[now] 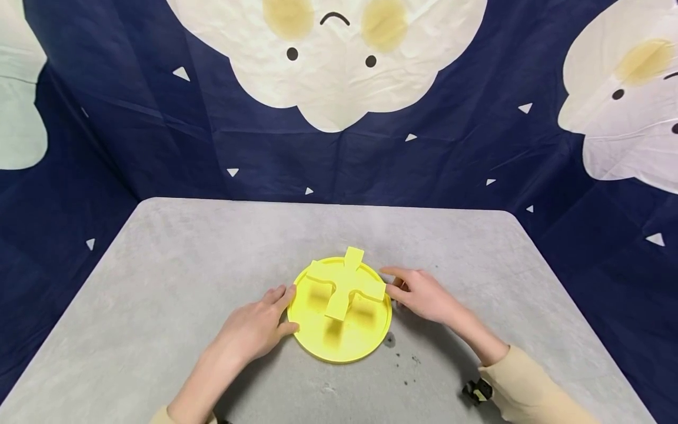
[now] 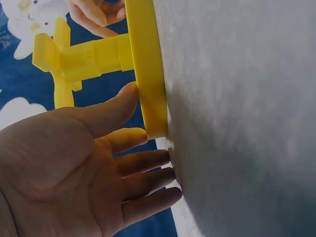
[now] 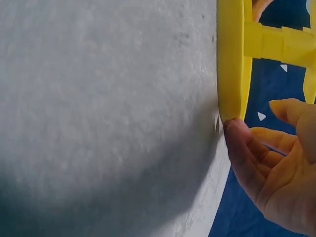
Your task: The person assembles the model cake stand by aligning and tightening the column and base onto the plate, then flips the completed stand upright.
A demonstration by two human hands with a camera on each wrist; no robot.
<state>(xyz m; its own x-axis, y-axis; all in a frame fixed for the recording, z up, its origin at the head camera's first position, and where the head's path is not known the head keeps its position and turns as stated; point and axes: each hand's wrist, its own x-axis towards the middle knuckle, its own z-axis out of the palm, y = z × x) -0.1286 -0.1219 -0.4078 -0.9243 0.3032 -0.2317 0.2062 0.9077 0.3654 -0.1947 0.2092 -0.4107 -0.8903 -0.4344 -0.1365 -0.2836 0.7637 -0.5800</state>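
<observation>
A round yellow tray-like base (image 1: 339,346) with a low rim sits flat on the table. From its middle rises a stepped yellow post (image 2: 94,57), topped by a four-armed yellow cross (image 1: 345,284). My left hand (image 1: 251,328) is at the left rim, its thumb and index fingertips touching the edge and the other fingers stretched out. On the opposite side, my right hand (image 1: 424,295) is beside the right rim. One of its fingertips touches the lower edge in the right wrist view, while the thumb stands apart from it.
The grey table (image 1: 212,241) carries small dark specks (image 1: 406,383) right of the base. A black object (image 1: 478,390) shows by the right sleeve. Dark blue cloth (image 1: 159,153) with white clouds and triangles hangs behind and at both sides.
</observation>
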